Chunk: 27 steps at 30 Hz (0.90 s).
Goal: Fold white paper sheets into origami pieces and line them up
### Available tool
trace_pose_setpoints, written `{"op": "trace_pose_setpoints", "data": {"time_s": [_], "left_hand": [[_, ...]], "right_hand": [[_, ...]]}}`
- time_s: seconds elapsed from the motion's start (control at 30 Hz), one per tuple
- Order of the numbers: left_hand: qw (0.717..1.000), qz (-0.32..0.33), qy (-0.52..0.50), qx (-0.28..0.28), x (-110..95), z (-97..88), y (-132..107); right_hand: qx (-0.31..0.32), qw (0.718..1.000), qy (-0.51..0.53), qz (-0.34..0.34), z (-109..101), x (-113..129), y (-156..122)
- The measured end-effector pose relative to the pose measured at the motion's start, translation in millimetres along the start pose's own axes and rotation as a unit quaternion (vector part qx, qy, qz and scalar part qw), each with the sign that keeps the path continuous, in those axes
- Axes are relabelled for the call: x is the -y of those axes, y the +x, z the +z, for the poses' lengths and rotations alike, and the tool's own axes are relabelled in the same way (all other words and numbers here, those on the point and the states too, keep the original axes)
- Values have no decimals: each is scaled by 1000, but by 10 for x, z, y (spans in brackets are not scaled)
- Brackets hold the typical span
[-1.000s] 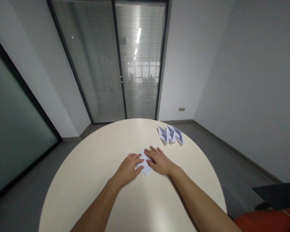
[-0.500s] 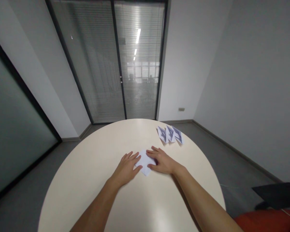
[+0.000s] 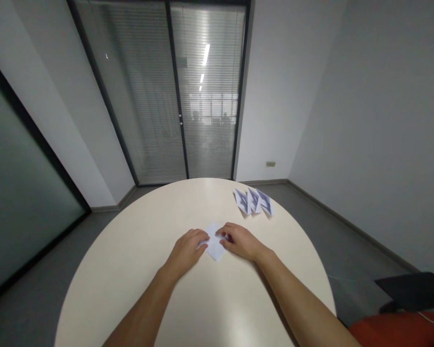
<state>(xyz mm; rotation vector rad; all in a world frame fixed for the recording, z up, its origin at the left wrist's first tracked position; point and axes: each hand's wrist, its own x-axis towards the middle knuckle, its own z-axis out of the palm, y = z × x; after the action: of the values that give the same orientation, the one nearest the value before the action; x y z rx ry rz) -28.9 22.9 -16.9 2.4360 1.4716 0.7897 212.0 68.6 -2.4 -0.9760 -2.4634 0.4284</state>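
Note:
A small folded white paper (image 3: 214, 246) lies on the round cream table (image 3: 137, 250) in front of me. My left hand (image 3: 186, 250) has its fingers curled and pinches the paper's left edge. My right hand (image 3: 238, 241) also has curled fingers and grips the paper's right side. Both hands rest on the tabletop and cover part of the paper.
Three folded paper pieces with dark printed patterns (image 3: 253, 201) lie in a row near the table's far right edge. A black object (image 3: 408, 289) and something red-orange (image 3: 398, 332) sit low at the right. Glass doors with blinds stand behind the table.
The fingers of both hands went from lying flat on the paper to curled and pinching its edges. The paper looks narrower now.

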Motion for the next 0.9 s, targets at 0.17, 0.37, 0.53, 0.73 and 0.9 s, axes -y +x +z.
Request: {"op": "trace_pose_setpoints", "data": {"time_s": [0.17, 0.37, 0.53, 0.73, 0.9], "left_hand": [[997, 48, -57, 19, -5, -5, -21], [994, 57, -79, 58, 8, -16, -57], [993, 25, -106, 54, 3, -20, -31], [992, 18, -118, 34, 23, 4, -2], [993, 23, -114, 25, 63, 36, 9]], "right_hand": [[14, 1000, 25, -8, 12, 0, 1], [15, 999, 30, -6, 0, -20, -7], [12, 999, 45, -12, 4, -21, -5], [12, 998, 55, -30, -17, -6, -4], [40, 996, 69, -46, -67, 14, -8]]}}
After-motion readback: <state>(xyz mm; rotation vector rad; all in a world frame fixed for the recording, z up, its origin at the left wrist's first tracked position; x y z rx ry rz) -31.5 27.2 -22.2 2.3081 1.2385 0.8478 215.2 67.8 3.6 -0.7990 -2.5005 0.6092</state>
